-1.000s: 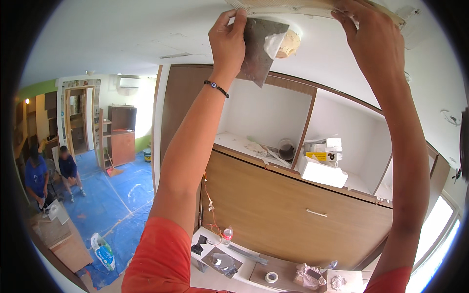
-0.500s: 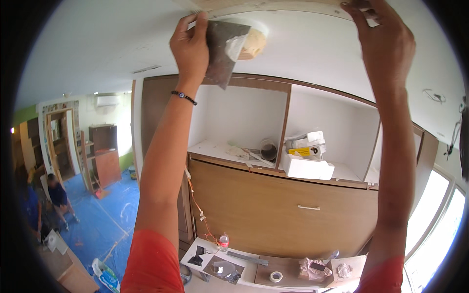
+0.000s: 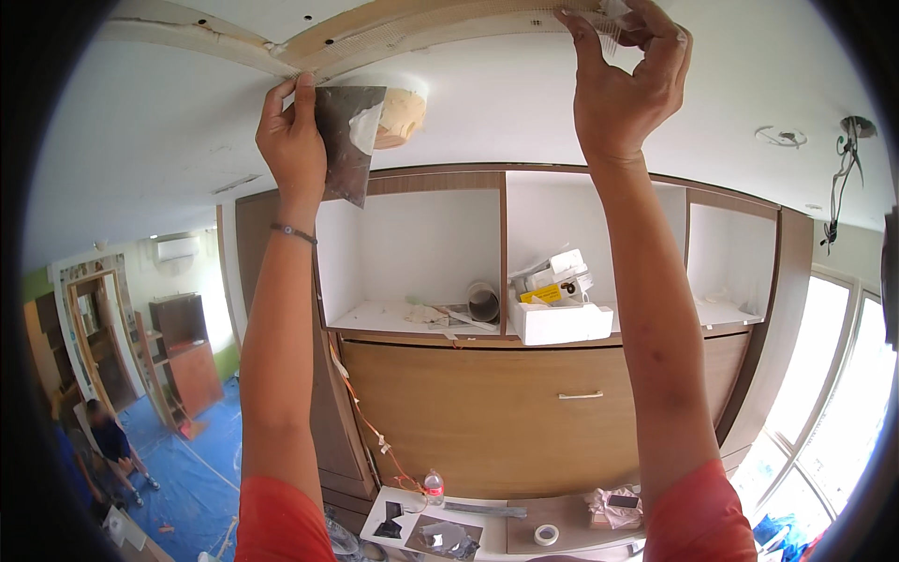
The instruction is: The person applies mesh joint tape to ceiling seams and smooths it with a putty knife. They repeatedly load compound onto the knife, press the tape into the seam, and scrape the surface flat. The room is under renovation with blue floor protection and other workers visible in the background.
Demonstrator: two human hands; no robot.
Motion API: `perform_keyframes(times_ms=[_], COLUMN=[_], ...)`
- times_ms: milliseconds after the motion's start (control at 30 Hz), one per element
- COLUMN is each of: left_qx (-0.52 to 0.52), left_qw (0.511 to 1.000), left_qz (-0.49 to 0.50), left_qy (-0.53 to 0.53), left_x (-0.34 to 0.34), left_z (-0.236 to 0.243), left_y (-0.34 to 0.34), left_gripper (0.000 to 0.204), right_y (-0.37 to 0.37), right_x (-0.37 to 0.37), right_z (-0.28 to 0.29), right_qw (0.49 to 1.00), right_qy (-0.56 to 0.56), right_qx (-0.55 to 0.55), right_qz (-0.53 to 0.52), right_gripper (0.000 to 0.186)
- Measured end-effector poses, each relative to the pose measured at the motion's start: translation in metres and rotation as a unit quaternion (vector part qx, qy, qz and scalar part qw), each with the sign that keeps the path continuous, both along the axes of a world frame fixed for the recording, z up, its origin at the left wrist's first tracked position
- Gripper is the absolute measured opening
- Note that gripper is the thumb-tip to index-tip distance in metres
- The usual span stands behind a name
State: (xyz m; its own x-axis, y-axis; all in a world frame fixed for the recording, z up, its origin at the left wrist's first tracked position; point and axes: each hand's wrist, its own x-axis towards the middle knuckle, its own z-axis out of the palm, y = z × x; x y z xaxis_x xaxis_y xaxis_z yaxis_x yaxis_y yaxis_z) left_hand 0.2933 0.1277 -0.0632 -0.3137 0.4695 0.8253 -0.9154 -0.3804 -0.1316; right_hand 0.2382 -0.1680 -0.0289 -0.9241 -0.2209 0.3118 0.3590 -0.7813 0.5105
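Both my arms reach up to the ceiling. My left hand (image 3: 292, 126) is closed at the upper left, with a dark flat plate (image 3: 342, 155), like a broad scraper, held against its palm side. White paste (image 3: 365, 126) is smeared on the plate. Its thumb and fingertips touch the edge of a pale timber-coloured seam (image 3: 412, 26). Along that seam runs a strip of mesh joint tape (image 3: 487, 28). My right hand (image 3: 632, 84) pinches the tape at the top right, where a loose piece bunches between the fingers. Partly behind the plate is a round ceiling opening (image 3: 405, 117) with tan material inside.
Ahead stands a wall cabinet (image 3: 524, 412) with open shelves holding a white box (image 3: 562, 323) and a round tub (image 3: 483, 302). Wires (image 3: 843, 178) hang from the right ceiling. Below, a bench (image 3: 506, 539) carries a bottle (image 3: 434, 487) and tape roll (image 3: 546, 535). People (image 3: 112, 440) are at far left.
My view has shifted, showing more of the ceiling seam. My right hand has come closer to my left, still gripping the mesh tape. The left hand keeps the plate at the seam.
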Motion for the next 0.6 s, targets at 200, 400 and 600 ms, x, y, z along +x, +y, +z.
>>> perform_keyframes(times_ms=[200, 400, 600], left_qx=[0.004, -0.011, 0.005], left_qw=[1.0, 0.999, 1.0], left_qz=[0.009, 0.033, 0.017], left_qy=[0.003, -0.014, 0.016], left_x=[0.004, 0.002, -0.001], left_z=[0.002, 0.003, 0.0], left_y=[0.003, -0.001, 0.002], left_gripper=[0.03, 0.03, 0.031], right_y=[0.002, 0.04, 0.049], right_x=[0.007, 0.023, 0.028], right_z=[-0.006, -0.011, -0.012], right_qw=[0.995, 0.971, 0.97], right_qy=[0.042, 0.131, 0.118], right_qx=[0.07, -0.023, -0.047], right_qz=[0.065, 0.199, 0.209], right_gripper=[0.044, 0.013, 0.028])
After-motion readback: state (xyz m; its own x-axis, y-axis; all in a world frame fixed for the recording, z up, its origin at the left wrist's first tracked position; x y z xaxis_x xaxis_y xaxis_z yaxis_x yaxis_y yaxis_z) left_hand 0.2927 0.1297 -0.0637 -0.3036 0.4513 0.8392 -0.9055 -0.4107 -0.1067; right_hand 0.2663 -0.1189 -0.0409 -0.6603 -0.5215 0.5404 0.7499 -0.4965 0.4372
